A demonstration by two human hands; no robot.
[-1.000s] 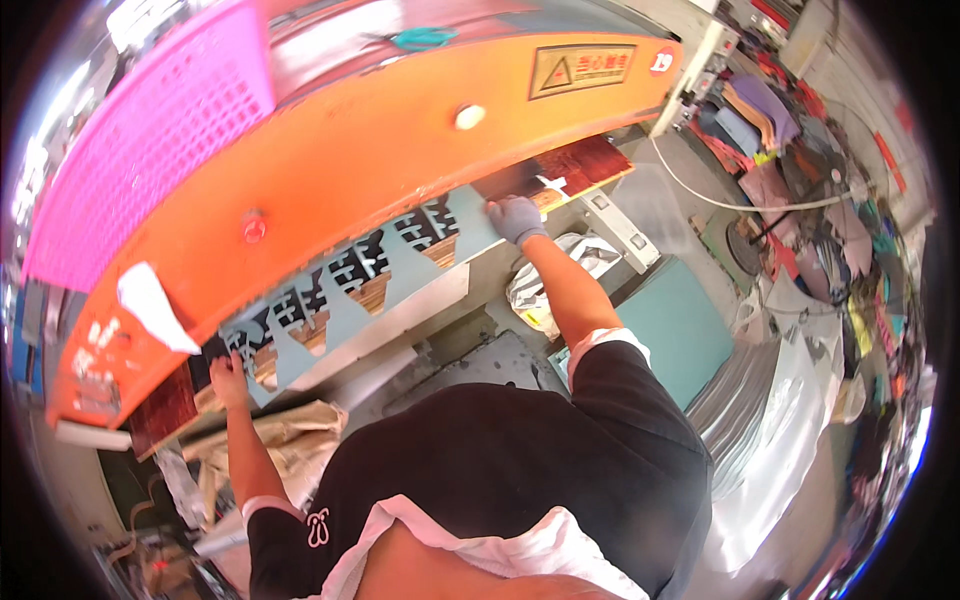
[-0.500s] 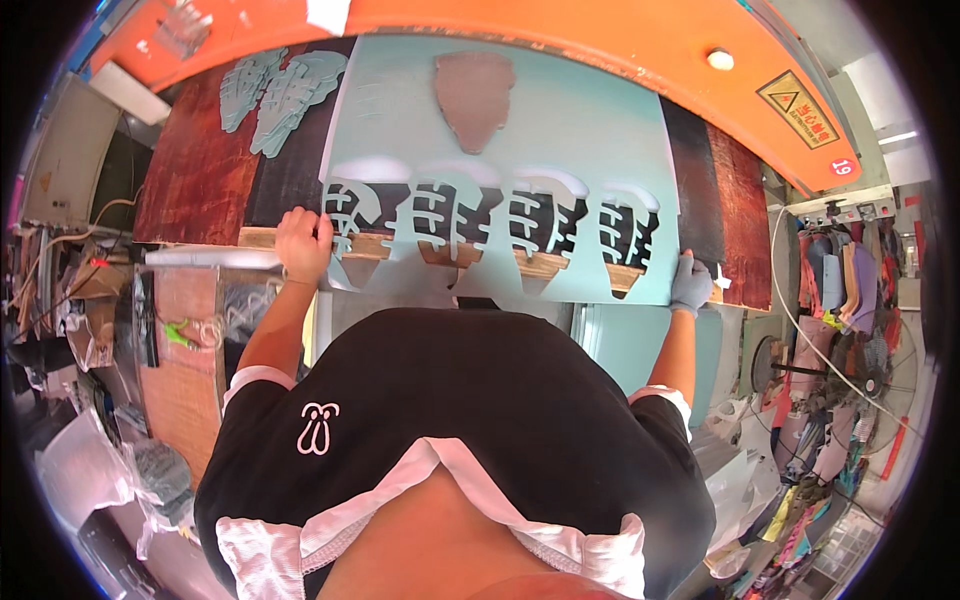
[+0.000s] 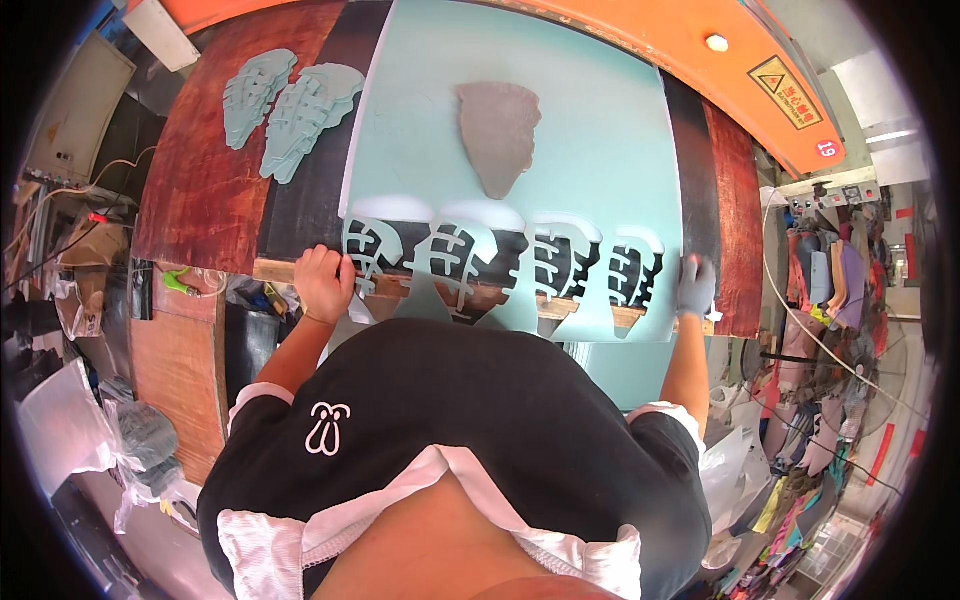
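Observation:
A pale blue-green sheet (image 3: 590,150) lies across the board, with a row of several cut-out openings along its near side. My bare left hand (image 3: 325,283) is closed at the sheet's near left edge, its fingers curled there. My right hand (image 3: 696,286), in a grey glove, is at the near right edge with its fingers bent down, partly hidden. On the sheet rests a flat grey-brown piece (image 3: 498,138), wide at its far end and tapering toward me. Two stacks of ribbed blue-green cut pieces (image 3: 305,115) lie to the left of the sheet.
Beneath the sheet is a worn red-brown board (image 3: 200,190) with black bands. An orange machine beam (image 3: 750,75) with a warning label crosses the far side. A wooden panel (image 3: 175,370) stands at left; coloured material hangs at right, near a fan.
The view has shifted, so more of the sheet's far part and the stacks shows below the orange beam. Both hands stay at the sheet's side edges; the right fingers now look more bent.

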